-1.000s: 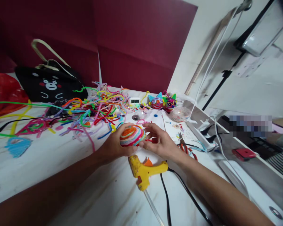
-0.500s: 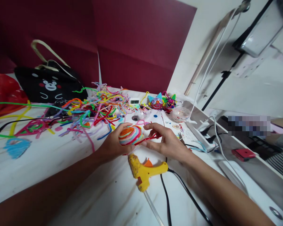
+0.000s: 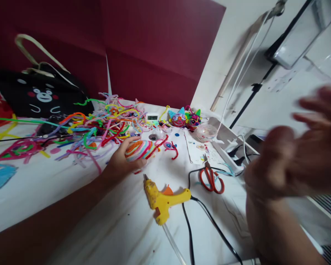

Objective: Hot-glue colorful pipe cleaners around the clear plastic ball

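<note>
My left hand [image 3: 124, 160] is wrapped round a ball [image 3: 139, 150] covered in orange, white, pink and blue stripes. Red pipe cleaner strands [image 3: 161, 142] stick out from its right side. My right hand [image 3: 295, 154] is raised at the right, blurred by motion, with its fingers apart and nothing visible in them. A yellow glue gun [image 3: 168, 200] lies on the table below the ball, its nozzle pointing up and left. Orange-handled scissors [image 3: 211, 180] lie right of the glue gun.
Tangled pipe cleaners [image 3: 107, 125] cover the back left, before a black bag [image 3: 41, 92]. Behind stand a small clock [image 3: 151, 117], two decorated figures [image 3: 178, 117] and a clear bowl [image 3: 206, 132]. A power strip [image 3: 237, 162] and black cable [image 3: 215, 221] are at right.
My right hand has let go of the red strands and moved far right and up, uncovering the scissors. My left hand keeps the ball. The view has shifted slightly right.
</note>
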Tool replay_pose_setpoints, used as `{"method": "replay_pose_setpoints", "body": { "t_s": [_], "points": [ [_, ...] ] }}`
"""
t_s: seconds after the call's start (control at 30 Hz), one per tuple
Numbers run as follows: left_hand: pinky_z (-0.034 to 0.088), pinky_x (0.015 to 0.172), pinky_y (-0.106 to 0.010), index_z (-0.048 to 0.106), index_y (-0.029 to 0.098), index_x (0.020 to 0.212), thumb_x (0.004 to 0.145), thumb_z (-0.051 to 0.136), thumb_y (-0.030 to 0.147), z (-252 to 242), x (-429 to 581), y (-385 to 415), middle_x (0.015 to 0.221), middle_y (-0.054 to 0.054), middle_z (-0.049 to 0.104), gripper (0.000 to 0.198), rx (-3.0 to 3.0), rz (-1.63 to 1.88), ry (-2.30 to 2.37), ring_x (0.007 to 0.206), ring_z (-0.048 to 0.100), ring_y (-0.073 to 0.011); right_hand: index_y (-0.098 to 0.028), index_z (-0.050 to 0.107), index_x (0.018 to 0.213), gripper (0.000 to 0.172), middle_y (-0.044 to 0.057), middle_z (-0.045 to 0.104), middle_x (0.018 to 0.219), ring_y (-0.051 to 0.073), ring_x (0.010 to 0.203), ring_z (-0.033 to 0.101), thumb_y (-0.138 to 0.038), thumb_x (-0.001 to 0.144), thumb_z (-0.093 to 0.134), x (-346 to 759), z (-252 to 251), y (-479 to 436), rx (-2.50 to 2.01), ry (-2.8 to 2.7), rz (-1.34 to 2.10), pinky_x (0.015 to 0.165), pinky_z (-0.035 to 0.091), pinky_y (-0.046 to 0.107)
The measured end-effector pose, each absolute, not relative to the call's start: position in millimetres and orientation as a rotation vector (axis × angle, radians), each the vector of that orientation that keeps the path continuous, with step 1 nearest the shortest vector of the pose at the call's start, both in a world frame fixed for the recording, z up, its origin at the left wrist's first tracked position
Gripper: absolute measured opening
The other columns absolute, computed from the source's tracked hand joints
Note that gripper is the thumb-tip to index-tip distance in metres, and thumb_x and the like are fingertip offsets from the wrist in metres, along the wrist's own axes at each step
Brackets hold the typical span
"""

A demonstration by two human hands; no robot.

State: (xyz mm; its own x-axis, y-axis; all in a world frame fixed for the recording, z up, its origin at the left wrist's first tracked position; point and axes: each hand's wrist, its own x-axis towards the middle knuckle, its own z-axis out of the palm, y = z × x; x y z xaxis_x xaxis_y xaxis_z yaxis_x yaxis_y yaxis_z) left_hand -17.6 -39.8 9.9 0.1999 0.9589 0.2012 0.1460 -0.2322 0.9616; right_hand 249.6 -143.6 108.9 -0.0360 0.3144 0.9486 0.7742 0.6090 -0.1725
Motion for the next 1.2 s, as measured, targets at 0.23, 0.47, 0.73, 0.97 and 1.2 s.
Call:
{"method": "replay_pose_setpoints", "body": {
  "t_s": [0.23, 0.47, 0.73, 0.97, 1.2],
  "points": [
    [0.055, 0.09, -0.042, 0.054, 0.021, 0.131, 0.059, 0.081, 0.042, 10, -21, -33, 0.122, -0.01, 0.068, 0.079, 1.488, 1.223, 1.106, 0.108, 0.066, -0.0334, -0.016, 0.068, 0.101, 0.021, 0.005, 0.075, 0.088, 0.016, 0.073, 0.07, -0.006, 0.089, 0.054, 231, 89, -119, -1.221, -2.227, 0.101, 0.069, 0.055, 0.027],
    [0.053, 0.087, -0.039, 0.054, 0.02, 0.128, 0.058, 0.08, 0.039, 4, -18, -32, 0.111, -0.007, 0.07, 0.078, 1.372, 1.262, 1.081, 0.1, 0.066, -0.0292, -0.012, 0.062, 0.13, 0.048, 0.018, 0.067, 0.125, 0.031, 0.119, 0.06, -0.013, 0.083, 0.06, 199, 46, -150, -1.333, -2.892, 0.329, 0.103, 0.047, 0.046],
    [0.053, 0.085, -0.037, 0.054, 0.019, 0.126, 0.059, 0.08, 0.038, 6, -18, -35, 0.109, -0.006, 0.069, 0.074, 1.405, 1.269, 1.059, 0.102, 0.066, -0.0291, -0.007, 0.062, 0.127, 0.045, 0.017, 0.064, 0.123, 0.032, 0.112, 0.056, -0.016, 0.083, 0.055, 193, 13, -158, -1.401, -2.773, 0.286, 0.105, 0.046, 0.045],
    [0.053, 0.081, -0.038, 0.054, 0.02, 0.127, 0.062, 0.078, 0.036, 10, -18, -39, 0.108, -0.006, 0.069, 0.071, 1.331, 1.29, 1.085, 0.099, 0.067, -0.0281, -0.014, 0.062, 0.112, 0.035, 0.011, 0.062, 0.111, 0.026, 0.1, 0.059, -0.012, 0.078, 0.054, 203, 12, -160, -1.328, -2.637, 0.355, 0.09, 0.053, 0.038],
    [0.047, 0.066, -0.03, 0.055, 0.021, 0.127, 0.059, 0.075, 0.033, 11, -15, -38, 0.099, -0.001, 0.066, 0.071, 1.16, 1.271, 1.082, 0.075, 0.061, -0.0172, -0.021, 0.05, 0.117, 0.035, 0.009, 0.059, 0.11, 0.022, 0.093, 0.06, -0.015, 0.083, 0.059, 216, 20, -153, -1.133, -2.239, 0.388, 0.078, 0.05, 0.034]
  ]
}}
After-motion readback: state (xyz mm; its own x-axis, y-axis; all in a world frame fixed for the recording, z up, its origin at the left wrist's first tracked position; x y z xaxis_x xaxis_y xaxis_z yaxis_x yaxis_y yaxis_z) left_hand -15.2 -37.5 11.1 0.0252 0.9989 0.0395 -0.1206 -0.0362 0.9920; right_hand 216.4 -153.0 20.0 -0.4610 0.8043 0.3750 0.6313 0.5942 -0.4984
